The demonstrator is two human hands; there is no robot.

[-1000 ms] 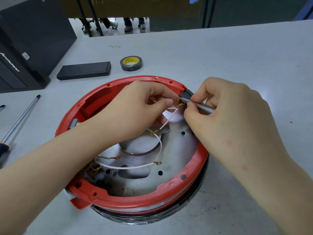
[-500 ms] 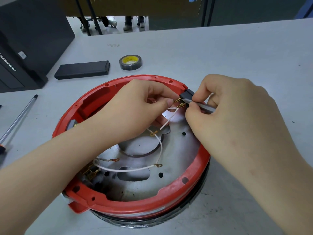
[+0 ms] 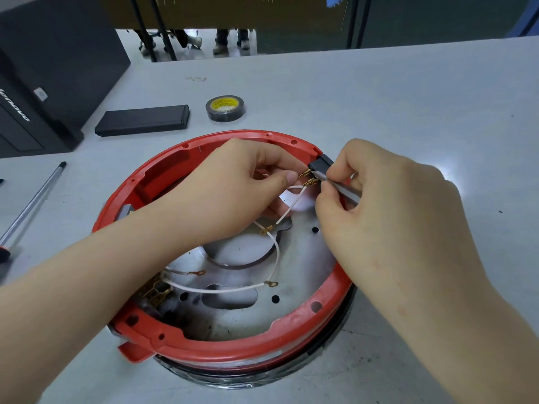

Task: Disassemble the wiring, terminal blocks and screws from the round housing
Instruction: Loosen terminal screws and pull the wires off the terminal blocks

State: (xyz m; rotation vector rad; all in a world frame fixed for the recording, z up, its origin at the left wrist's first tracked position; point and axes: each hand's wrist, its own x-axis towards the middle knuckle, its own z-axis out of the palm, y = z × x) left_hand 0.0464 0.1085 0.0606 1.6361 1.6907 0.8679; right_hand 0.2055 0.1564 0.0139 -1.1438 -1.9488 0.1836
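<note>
The round red housing (image 3: pixel 262 342) lies open side up on the table, its metal plate showing inside. A black terminal block (image 3: pixel 320 164) sits at the far right of the rim, with brass terminals and white wires (image 3: pixel 277 252) running from it across the plate. My left hand (image 3: pixel 233 188) reaches over the housing and pinches a brass terminal beside the block. My right hand (image 3: pixel 388 217) grips a thin grey metal tool (image 3: pixel 344 193), tip against the block. A second grey block (image 3: pixel 127 211) sits on the left rim, and brass connectors (image 3: pixel 156 293) cluster at the near left.
A roll of black tape (image 3: pixel 225 108) and a flat black case (image 3: pixel 143 120) lie beyond the housing. A black computer tower (image 3: pixel 43 77) stands at the far left. A long screwdriver (image 3: pixel 29 208) lies on the table to the left.
Both hands stay at the terminal block with almost no movement; only the view has shifted slightly.
</note>
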